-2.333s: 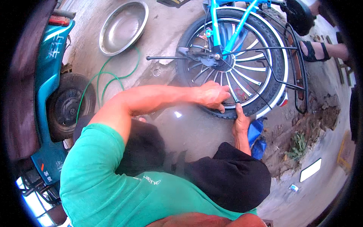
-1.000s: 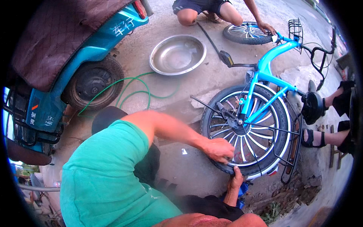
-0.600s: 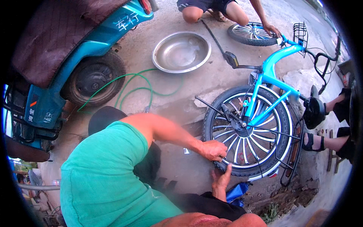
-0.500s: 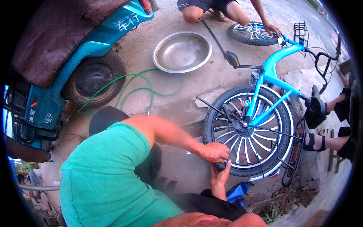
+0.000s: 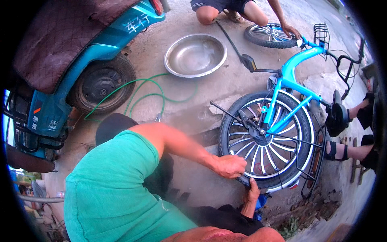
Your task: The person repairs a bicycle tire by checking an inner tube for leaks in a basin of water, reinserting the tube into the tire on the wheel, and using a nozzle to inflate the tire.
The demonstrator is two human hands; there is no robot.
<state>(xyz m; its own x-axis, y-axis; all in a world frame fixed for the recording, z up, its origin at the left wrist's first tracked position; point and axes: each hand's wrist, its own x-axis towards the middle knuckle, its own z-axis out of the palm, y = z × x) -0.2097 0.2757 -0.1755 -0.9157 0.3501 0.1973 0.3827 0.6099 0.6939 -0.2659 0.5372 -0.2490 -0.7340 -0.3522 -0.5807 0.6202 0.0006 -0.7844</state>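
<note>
A blue bicycle (image 5: 292, 74) lies on its side, and both my hands are at the lower left edge of its rear wheel (image 5: 261, 146). My left hand (image 5: 230, 166) is closed in a fist over the black tyre (image 5: 305, 121) and rim; whatever is inside the fist is hidden. Just below and to the right, my right hand (image 5: 252, 194) holds the tyre's outer edge, thumb on top and the other fingers out of sight. White spokes fan out from the hub, beside my left knuckles. A blue object (image 5: 261, 201), partly covered, shows behind my right hand.
A metal basin (image 5: 195, 55) sits on the ground near a loose green hose (image 5: 163, 97). A teal vehicle (image 5: 80, 72) stands at left. Someone crouching touches the front wheel (image 5: 271, 35) with one hand (image 5: 291, 30). Another person's feet (image 5: 338, 117) are close by the bicycle's right side.
My left hand has shifted slightly right along the wheel's edge. My right hand has moved right and down, its thumb now on the tyre. The blue object is more covered.
</note>
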